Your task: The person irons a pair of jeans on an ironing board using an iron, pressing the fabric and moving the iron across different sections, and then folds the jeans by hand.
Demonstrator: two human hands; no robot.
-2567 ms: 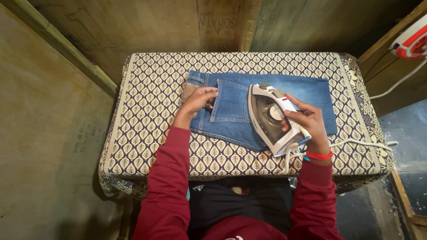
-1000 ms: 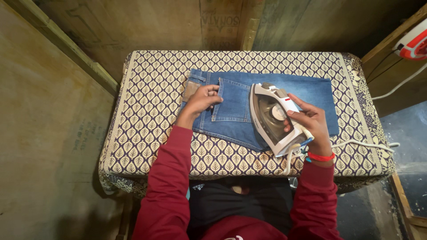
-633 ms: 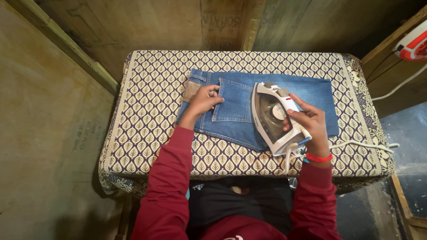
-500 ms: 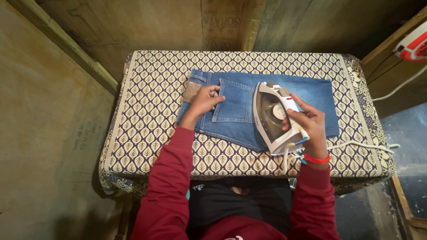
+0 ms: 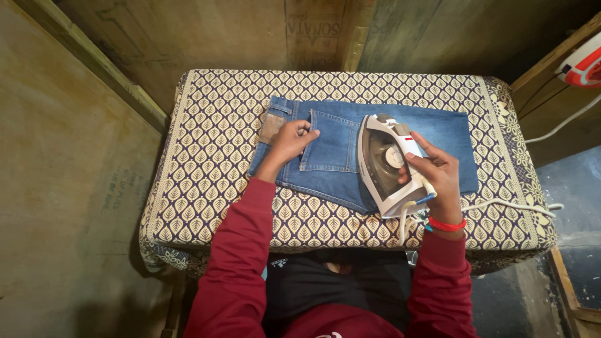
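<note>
A white and grey electric iron (image 5: 387, 164) is grasped by the right hand (image 5: 436, 174), the fingers wrapped over its handle from the right side. Its long axis runs almost straight away from the body — the pointed nose toward the far edge, the heel and cord end toward the person, tilted a little to the right. It is set on the right half of a folded pair of blue denim jeans (image 5: 338, 150), which is laid crosswise on a padded table covered in cream cloth with a dark leaf pattern (image 5: 219, 163).

From the iron, the unpressed back pocket lies to the left, just beside the soleplate; the left hand (image 5: 290, 139) is the nearer one to that pocket and is pressed flat on it, fingers curled at the pocket's edge, nothing clasped inside it. The waistband with its tan patch is seen at the far left end of the jeans, beyond the left hand.

The jeans appear mid-blue and fairly smooth, with the lower left edge folded at a slant. A white cord (image 5: 501, 205) is trailed from the iron's heel across the table to the right. A red band is worn on the right wrist — both sleeves are dark red.
</note>
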